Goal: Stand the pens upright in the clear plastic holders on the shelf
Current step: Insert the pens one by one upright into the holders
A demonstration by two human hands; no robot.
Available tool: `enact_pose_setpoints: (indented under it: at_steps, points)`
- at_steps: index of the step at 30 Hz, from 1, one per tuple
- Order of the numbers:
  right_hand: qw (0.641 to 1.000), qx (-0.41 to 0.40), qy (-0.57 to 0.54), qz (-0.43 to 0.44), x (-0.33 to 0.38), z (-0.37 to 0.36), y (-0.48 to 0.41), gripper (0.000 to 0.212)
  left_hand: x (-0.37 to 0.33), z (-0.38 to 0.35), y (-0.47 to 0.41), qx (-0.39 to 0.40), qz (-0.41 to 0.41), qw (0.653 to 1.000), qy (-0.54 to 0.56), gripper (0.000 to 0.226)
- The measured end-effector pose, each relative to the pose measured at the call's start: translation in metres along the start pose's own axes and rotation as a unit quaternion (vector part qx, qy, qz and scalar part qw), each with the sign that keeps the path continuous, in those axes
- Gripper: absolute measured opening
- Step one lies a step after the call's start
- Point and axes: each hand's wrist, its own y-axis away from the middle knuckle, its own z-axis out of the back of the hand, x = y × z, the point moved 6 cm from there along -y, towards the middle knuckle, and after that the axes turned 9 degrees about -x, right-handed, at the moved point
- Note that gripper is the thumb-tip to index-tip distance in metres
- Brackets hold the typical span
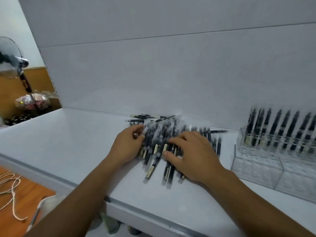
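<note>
A loose pile of black pens [159, 134] with clear caps lies flat on the white shelf [68, 137] near the back panel. My left hand [127, 145] rests on the pile's left side, fingers curled around a few pens. My right hand [191, 153] lies over the pile's right side, fingers spread and pressing on pens. A clear plastic holder [280, 161] stands at the right; its back row has several black pens [280, 129] standing upright. The front compartments look empty. The picture is blurred by motion.
The shelf's grey front edge [136, 209] runs diagonally below my arms. Left of the shelf stand a fan [12, 59] and a wrapped bundle [32, 101]. A wooden surface with a white cord [12, 194] lies at the lower left.
</note>
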Motion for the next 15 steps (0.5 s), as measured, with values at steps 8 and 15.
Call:
enact_pose_setpoints:
  at_steps: [8,15]
  points:
    - [0.998,-0.010,0.048,0.041,0.014,-0.002,-0.005,0.055,0.010,0.008,-0.009,-0.028,0.056,0.994,0.092,0.027]
    - [0.997,-0.031,0.058,0.051,0.018,0.001,-0.005,0.038,0.014,-0.003,-0.021,0.021,0.127,0.987,0.094,0.031]
